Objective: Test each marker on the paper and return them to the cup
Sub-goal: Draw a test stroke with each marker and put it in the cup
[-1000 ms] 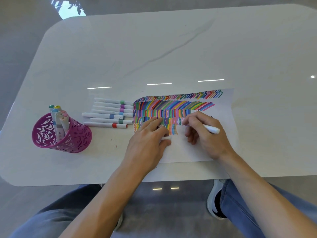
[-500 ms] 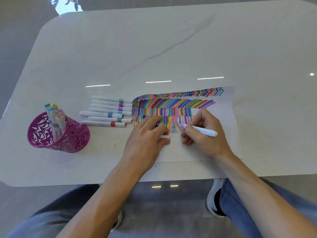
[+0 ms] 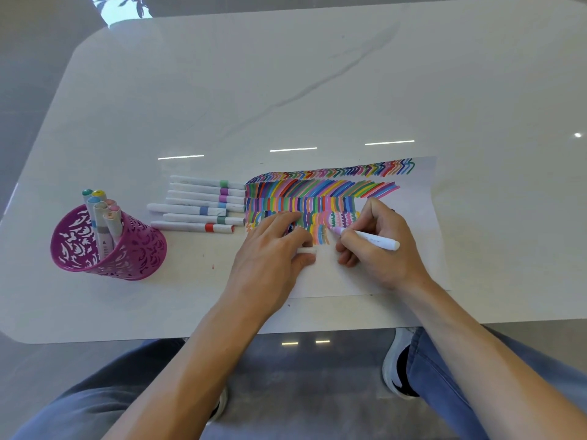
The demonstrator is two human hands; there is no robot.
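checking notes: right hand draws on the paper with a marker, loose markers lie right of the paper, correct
No: in the head view the loose markers lie left of the paper, toward the cup. The right hand draws with a marker; the left hand pinches its cap.

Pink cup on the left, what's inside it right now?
Several capped markers stand in the pink cup, caps up in teal, yellow, blue, grey and pink. Their lower ends are hidden by the cup's wall, so the exact count is unclear.
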